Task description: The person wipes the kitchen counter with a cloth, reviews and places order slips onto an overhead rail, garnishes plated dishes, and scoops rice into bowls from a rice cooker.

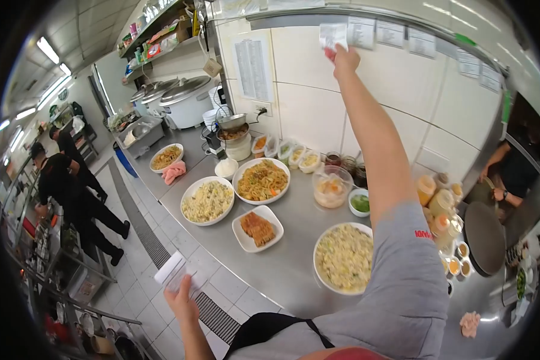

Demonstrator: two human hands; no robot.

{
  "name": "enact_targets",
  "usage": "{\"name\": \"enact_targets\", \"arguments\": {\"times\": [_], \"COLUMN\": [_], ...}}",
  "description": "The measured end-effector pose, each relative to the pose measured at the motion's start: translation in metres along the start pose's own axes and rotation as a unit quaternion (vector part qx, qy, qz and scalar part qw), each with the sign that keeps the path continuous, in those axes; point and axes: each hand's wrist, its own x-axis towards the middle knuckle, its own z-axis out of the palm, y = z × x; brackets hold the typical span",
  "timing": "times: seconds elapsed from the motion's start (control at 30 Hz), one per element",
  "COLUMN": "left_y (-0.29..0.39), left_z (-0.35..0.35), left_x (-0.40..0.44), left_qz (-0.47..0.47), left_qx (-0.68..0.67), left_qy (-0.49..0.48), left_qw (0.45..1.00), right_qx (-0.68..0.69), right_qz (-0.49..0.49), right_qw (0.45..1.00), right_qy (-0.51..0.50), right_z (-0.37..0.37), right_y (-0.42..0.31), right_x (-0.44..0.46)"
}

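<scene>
High on the tiled wall, my right hand (344,60) is raised to a paper slip (333,37) on the metal rail (402,21), its fingers closed on the slip's lower edge. Other printed slips (390,34) hang to the right of it. At the lower left, my left hand (182,298) pinches a small stack of white paper slips (174,271) over the floor beside the counter. Between the arms, the steel counter (240,264) holds bowls of fried rice (207,201), a bowl of noodles (262,180) and a square dish of browned, sliced food (257,229).
Sauce bottles (441,204) and a large dark pan (485,239) are at the right. Rice cookers (189,99) stand at the back left. Two people (60,186) in black work at the left; another person's hands (492,186) show at the far right.
</scene>
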Motion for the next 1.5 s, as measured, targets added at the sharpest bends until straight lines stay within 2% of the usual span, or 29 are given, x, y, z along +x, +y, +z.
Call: {"name": "enact_targets", "arguments": {"times": [0.07, 0.17, 0.3, 0.37, 0.4, 0.43, 0.47, 0.5, 0.53, 0.57, 0.6, 0.7, 0.73, 0.77, 0.8, 0.83, 0.87, 0.9, 0.97, 1.03, 1.1, 1.13, 1.2, 1.3, 1.5], "left_y": [0.000, -0.014, -0.023, -0.030, -0.037, -0.044, -0.048, -0.047, -0.043, -0.038, -0.033, -0.020, -0.006, 0.004, 0.016, 0.015, 0.024, 0.036, 0.060, 0.083, 0.094, 0.099, 0.108, 0.110, 0.107], "left_z": [0.002, 0.003, 0.016, 0.025, 0.021, 0.012, 0.006, 0.004, 0.001, -0.002, -0.008, -0.051, -0.059, -0.079, -0.095, -0.126, -0.146, -0.168, -0.208, -0.251, -0.287, -0.305, -0.344, -0.389, -0.493], "left_x": [0.007, 0.021, 0.041, 0.050, 0.057, 0.065, 0.072, 0.080, 0.088, 0.095, 0.105, 0.146, 0.158, 0.175, 0.192, 0.215, 0.233, 0.251, 0.284, 0.310, 0.331, 0.342, 0.370, 0.421, 0.546], "left_qz": [-0.011, -0.003, -0.054, -0.065, -0.070, -0.080, -0.086, -0.084, -0.074, -0.067, -0.069, -0.029, -0.023, -0.048, -0.044, -0.042, -0.031, -0.027, -0.034, -0.016, -0.019, -0.016, -0.027, -0.024, -0.013], "left_qx": [0.028, 0.026, 0.039, 0.012, 0.004, -0.010, -0.024, -0.030, -0.060, -0.089, -0.094, -0.143, -0.198, -0.230, -0.272, -0.277, -0.296, -0.332, -0.367, -0.366, -0.378, -0.377, -0.366, -0.342, -0.317], "left_qy": [0.072, 0.117, 0.083, 0.058, 0.050, 0.030, 0.012, 0.010, 0.025, 0.042, 0.048, 0.028, -0.011, -0.025, -0.060, -0.052, -0.048, -0.085, -0.101, -0.088, -0.098, -0.084, -0.092, -0.076, -0.034], "left_qw": [0.997, 0.993, 0.994, 0.996, 0.996, 0.996, 0.996, 0.996, 0.995, 0.993, 0.992, 0.989, 0.980, 0.972, 0.960, 0.959, 0.953, 0.939, 0.924, 0.926, 0.920, 0.922, 0.926, 0.936, 0.948], "right_qx": [0.035, 0.092, 0.102, 0.084, 0.082, -0.020, -0.158, -0.195, -0.162, -0.200, -0.183, -0.169, -0.134, -0.076, -0.081, -0.076, -0.088, -0.105, -0.076, -0.092, -0.050, -0.044, -0.081, -0.099, -0.076], "right_qz": [-0.029, -0.048, -0.041, -0.018, 0.046, 0.094, 0.073, 0.109, 0.178, 0.227, 0.229, 0.195, 0.024, -0.141, -0.164, -0.186, -0.162, -0.138, -0.140, -0.022, 0.222, 0.230, 0.294, 0.336, 0.321], "right_qw": [0.998, 0.991, 0.986, 0.996, 0.992, 0.995, 0.973, 0.937, 0.910, 0.856, 0.817, 0.750, 0.730, 0.686, 0.634, 0.579, 0.567, 0.554, 0.599, 0.647, 0.714, 0.705, 0.733, 0.727, 0.740], "right_qy": [0.039, 0.089, 0.123, 0.024, 0.088, -0.036, -0.148, -0.270, -0.337, -0.420, -0.497, -0.609, -0.670, -0.710, -0.752, -0.790, -0.803, -0.814, -0.785, -0.757, -0.662, -0.669, -0.608, -0.590, -0.586], "right_z": [0.025, 0.046, 0.052, 0.037, 0.045, 0.042, 0.049, 0.059, 0.072, 0.087, 0.102, 0.146, 0.158, 0.172, 0.188, 0.203, 0.220, 0.233, 0.263, 0.284, 0.291, 0.294, 0.308, 0.338, 0.460], "right_y": [0.021, 0.035, 0.044, 0.063, 0.076, 0.110, 0.128, 0.144, 0.143, 0.131, 0.128, 0.096, 0.095, 0.097, 0.097, 0.097, 0.089, 0.086, 0.101, 0.136, 0.181, 0.201, 0.241, 0.292, 0.427], "right_x": [0.044, 0.085, 0.101, 0.097, 0.057, 0.036, -0.014, -0.062, -0.119, -0.170, -0.211, -0.324, -0.355, -0.388, -0.412, -0.432, -0.453, -0.472, -0.506, -0.533, -0.566, -0.582, -0.616, -0.649, -0.701]}}
